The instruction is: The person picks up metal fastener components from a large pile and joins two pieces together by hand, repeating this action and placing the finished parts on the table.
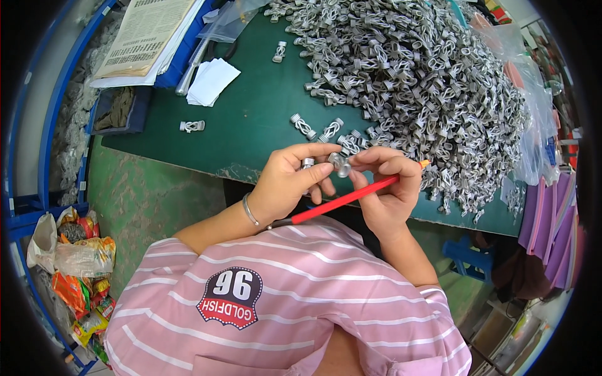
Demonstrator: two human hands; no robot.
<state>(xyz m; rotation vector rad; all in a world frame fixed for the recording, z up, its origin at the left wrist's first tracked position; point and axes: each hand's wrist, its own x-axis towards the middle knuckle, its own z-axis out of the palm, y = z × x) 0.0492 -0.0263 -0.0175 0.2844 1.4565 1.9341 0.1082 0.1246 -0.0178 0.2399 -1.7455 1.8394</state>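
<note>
My left hand [290, 178] pinches a small silvery metal fitting [340, 164] between thumb and forefinger, its round end showing. A second metal fitting [307, 163] is tucked among that hand's fingers. My right hand [390, 182] is closed on a slim red rod-shaped tool [345, 200] with a dark lower end and an orange tip; its fingertips also touch the pinched fitting. Just beyond my hands, a few twisted-loop metal fittings [303, 126] with ridged ends lie on the green table [251, 94]. What the tool's far end is made for I cannot tell.
A large heap of similar metal fittings [407, 69] covers the table's right side. White paper slips [213, 81], printed sheets [144, 37] and a blue bin [125, 113] stand at left. Single fittings [192, 126] lie apart. A blue stool [467, 257] is below right.
</note>
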